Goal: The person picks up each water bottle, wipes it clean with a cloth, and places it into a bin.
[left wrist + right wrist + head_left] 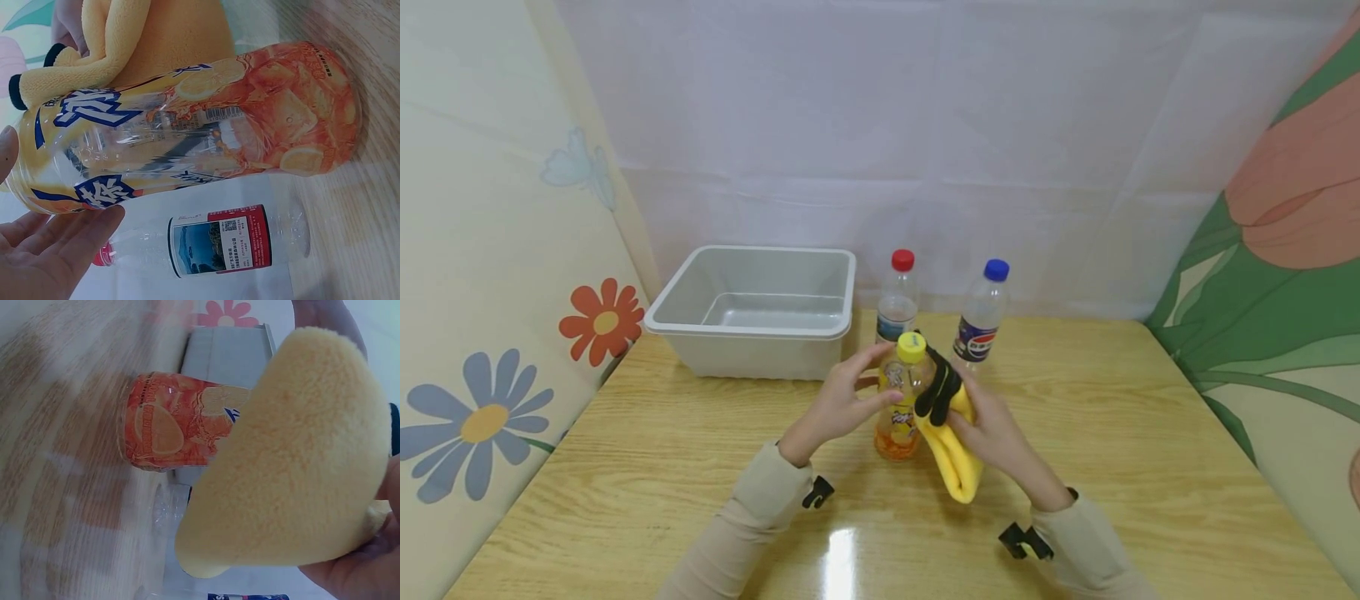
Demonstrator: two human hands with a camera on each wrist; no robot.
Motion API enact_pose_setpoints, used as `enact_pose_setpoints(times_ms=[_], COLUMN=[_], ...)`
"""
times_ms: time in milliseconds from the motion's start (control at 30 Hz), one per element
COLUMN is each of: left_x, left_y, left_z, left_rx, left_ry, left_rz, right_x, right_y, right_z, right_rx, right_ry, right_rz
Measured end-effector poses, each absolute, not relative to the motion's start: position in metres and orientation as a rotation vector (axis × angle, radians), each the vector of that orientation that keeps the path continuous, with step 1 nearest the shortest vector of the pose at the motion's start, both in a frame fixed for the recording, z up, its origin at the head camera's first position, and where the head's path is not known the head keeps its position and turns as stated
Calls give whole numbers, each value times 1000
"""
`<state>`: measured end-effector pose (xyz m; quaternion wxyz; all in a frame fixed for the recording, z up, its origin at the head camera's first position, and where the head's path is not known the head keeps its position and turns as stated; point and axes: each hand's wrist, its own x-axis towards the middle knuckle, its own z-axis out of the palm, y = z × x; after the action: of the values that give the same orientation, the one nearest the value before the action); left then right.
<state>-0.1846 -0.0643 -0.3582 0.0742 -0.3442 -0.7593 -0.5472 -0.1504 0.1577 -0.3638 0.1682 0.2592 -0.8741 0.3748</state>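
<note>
In the head view, a clear plastic drink bottle (897, 433) with a yellow cap and an orange-and-yellow label stands upright on the table. My left hand (838, 404) holds its upper part, thumb on the near side and fingers behind. A folded yellow towel (957, 467) with black edging is gripped in my right hand (996, 429), up against the bottle's right side. The right wrist view shows the plush towel (294, 462) covering the bottle's upper half. Lemon slices and ice are printed on the bottle's label (287, 112) in the left wrist view.
A clear bottle with a red cap (902, 260) stands just behind the held one. To its right is a Pepsi bottle (976, 337) with a blue cap. A grey plastic bin (752, 354) sits at the back left, near the white cloth backdrop (925, 125).
</note>
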Motion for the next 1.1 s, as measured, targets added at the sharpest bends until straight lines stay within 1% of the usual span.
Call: enact_pose_setpoints(times_ms=[1100], left_x=[-183], left_y=[-64], left_z=[-357], left_rx=[-1004], left_ry=[-2317], left_rz=[-1633], right_x=[-153], right_y=[156], right_z=[-383], right_rx=[737], right_ry=[-2554], right_rz=[1153])
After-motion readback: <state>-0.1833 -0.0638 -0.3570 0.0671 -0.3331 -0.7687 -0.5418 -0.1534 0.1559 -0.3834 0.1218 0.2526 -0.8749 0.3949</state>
